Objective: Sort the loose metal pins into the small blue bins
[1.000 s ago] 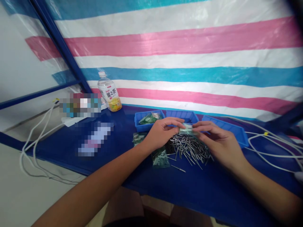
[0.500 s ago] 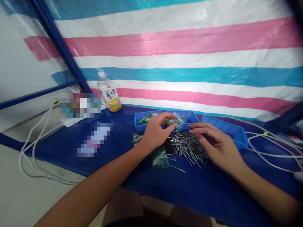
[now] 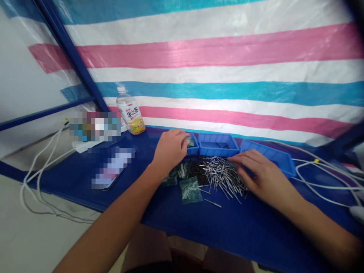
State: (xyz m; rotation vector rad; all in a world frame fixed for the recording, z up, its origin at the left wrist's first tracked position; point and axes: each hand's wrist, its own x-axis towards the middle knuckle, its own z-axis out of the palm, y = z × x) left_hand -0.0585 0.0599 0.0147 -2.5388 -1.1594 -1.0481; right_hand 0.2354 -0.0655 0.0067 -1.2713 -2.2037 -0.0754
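Note:
My left hand [image 3: 170, 148] reaches over the leftmost blue bin [image 3: 192, 147], fingers curled on a small clear bag [image 3: 190, 141] at the bin's edge. My right hand [image 3: 257, 171] lies on the right side of a heap of thin metal pins [image 3: 220, 175] on the blue tabletop, fingers stretched flat and holding nothing. Small green-tinted bags [image 3: 190, 188] lie just left of the pins, below my left wrist.
Two more blue bins [image 3: 217, 144] [image 3: 270, 156] stand behind the pins. A drink bottle [image 3: 130, 111] stands at the back left, next to a white power strip [image 3: 85, 144] and a phone [image 3: 112, 168]. White cables [image 3: 327, 174] trail at right; the striped tarp rises behind.
My left hand carried the small bag from above the pins leftward to the leftmost bin. My right hand let go of it and settled flat on the pins.

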